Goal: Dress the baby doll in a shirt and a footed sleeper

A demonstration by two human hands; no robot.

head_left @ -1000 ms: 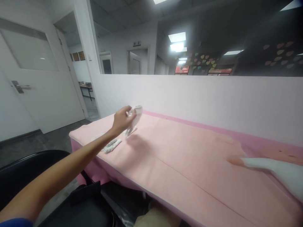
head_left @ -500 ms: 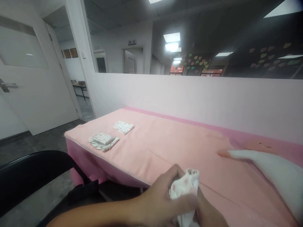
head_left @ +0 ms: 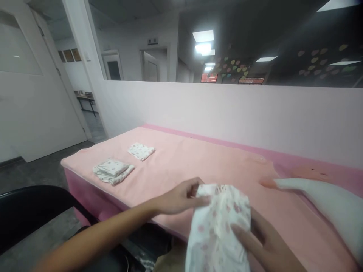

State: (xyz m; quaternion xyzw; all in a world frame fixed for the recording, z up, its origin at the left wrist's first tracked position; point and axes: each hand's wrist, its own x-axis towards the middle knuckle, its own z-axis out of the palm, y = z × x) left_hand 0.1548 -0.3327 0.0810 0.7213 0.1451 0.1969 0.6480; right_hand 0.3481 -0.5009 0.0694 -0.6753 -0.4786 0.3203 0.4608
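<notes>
Head view: the grip of the left hand (head_left: 181, 196) is narrow, thumb and fingertips pinched on the top edge of a printed cloth (head_left: 218, 234), a small white piece with a pink pattern that hangs loose and crumpled in the lower middle of the frame, in front of the near edge of the desk (head_left: 198, 162). The right hand (head_left: 266, 245), at the lower right, takes the cloth's right side, the thumb laid across its front and the fingers spread behind it, so its grip is loose but closed on the fabric. Both hands carry the cloth in the air; whether its lower end rests on anything is cut off by the bottom of the frame. Further out, at the left end of the pink-covered desk, lie a folded stack (head_left: 112, 170) of the same print and, just behind it and apart from it, a single folded piece (head_left: 141, 151). By that, I judge the folding well under way: those pieces are done and laid aside, while the one in hand is not yet folded. A white cushion (head_left: 326, 204) lies at the right edge on the desk, a black chair (head_left: 28, 211) stands at the lower left, and a pale partition wall (head_left: 227, 113) runs behind.
</notes>
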